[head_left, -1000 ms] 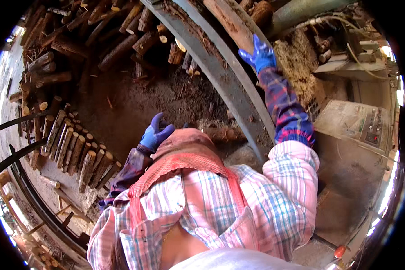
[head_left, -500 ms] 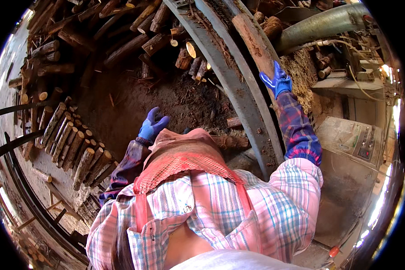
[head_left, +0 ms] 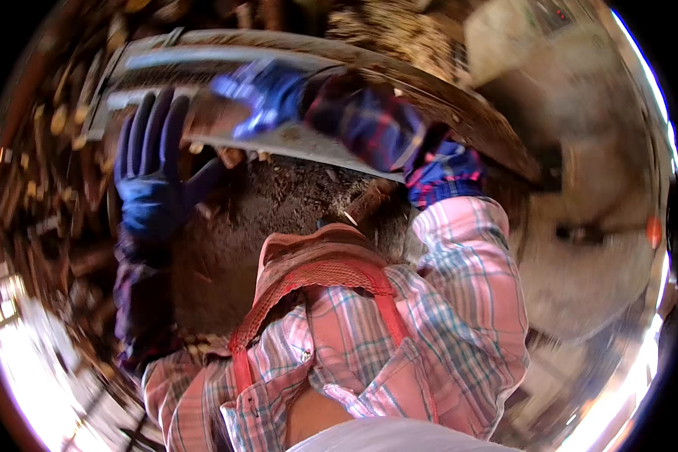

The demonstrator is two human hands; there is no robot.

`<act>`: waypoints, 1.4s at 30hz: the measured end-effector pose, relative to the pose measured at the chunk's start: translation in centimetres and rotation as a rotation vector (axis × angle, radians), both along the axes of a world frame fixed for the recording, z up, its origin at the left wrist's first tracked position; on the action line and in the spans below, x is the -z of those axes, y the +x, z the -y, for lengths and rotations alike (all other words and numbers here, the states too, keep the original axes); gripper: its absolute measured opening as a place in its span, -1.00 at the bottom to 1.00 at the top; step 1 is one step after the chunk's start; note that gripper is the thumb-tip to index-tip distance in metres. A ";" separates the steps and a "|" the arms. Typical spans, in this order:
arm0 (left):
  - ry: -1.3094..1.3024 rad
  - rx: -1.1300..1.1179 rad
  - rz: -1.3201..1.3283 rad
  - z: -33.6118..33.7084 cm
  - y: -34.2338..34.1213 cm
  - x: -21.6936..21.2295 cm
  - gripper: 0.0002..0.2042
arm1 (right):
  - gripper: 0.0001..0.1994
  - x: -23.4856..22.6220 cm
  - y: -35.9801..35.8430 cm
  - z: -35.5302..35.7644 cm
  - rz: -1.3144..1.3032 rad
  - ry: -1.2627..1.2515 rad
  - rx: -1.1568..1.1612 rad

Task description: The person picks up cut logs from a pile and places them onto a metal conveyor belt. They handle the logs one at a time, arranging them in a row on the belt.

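Note:
My left hand (head_left: 154, 177) wears a blue glove and is open, its fingers stretched out toward the grey metal trough (head_left: 309, 145). My right hand (head_left: 260, 98), gloved in blue too, reaches leftward over the trough. Motion smears it, but its thumb and fingers look apart. Between the hands a reddish-brown log (head_left: 209, 113) appears to lie in the trough, partly hidden and blurred. Whether either hand touches it cannot be made out.
Piled logs (head_left: 75, 181) fill the left side. A short log (head_left: 373, 200) lies on the dark ground below the trough. Beyond the trough are wood chips (head_left: 395, 34). A pale machine cabinet (head_left: 520, 41) stands at the far right, and an orange-red object (head_left: 653, 232) is at the right edge.
My view has turned, so the trough now runs across in front. My right hand has swung left over it. My left hand has risen from beside my apron to the trough, fingers spread.

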State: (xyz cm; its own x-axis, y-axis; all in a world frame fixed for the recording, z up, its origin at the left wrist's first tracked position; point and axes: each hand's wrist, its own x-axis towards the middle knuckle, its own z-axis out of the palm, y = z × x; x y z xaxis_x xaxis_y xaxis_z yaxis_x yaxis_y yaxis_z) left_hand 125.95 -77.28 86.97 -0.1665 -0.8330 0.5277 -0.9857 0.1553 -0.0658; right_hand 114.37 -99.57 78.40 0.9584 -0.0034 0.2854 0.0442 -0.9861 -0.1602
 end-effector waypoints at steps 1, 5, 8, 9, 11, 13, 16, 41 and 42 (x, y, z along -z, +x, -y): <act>0.192 -0.019 0.057 0.0 1.7 -0.1 -0.15 | -0.08 0.3 -1.2 -2.4 0.118 -0.176 0.000; 1.129 0.301 -1.203 2.3 4.7 6.1 -0.06 | -0.07 -2.1 -7.1 -6.8 -0.237 -0.247 0.098; 0.930 0.477 -1.192 2.7 2.3 10.1 -0.15 | -0.10 -0.9 -8.8 -8.4 -0.283 -0.501 0.318; 0.970 0.467 -1.371 3.1 0.8 11.3 -0.14 | -0.11 -2.0 -11.3 -10.1 -0.124 -0.477 0.446; 1.044 0.511 -1.560 3.4 -1.7 11.8 -0.16 | -0.10 -2.4 -15.4 -13.0 0.189 -0.396 0.724; 0.970 0.595 -1.635 4.4 -5.8 11.8 -0.18 | -0.13 0.5 -18.1 -14.7 0.499 -0.099 0.979; 0.896 0.929 -1.817 7.0 -12.4 10.4 -0.22 | -0.24 0.4 -18.1 -16.4 1.019 0.526 1.081; 1.337 0.686 -1.890 7.1 -27.3 15.1 -0.41 | -0.48 14.0 -32.7 -14.0 1.206 1.255 1.365; 1.429 0.695 -1.873 6.9 -26.3 15.2 -0.42 | -0.47 12.5 -31.8 -14.8 1.299 1.335 1.261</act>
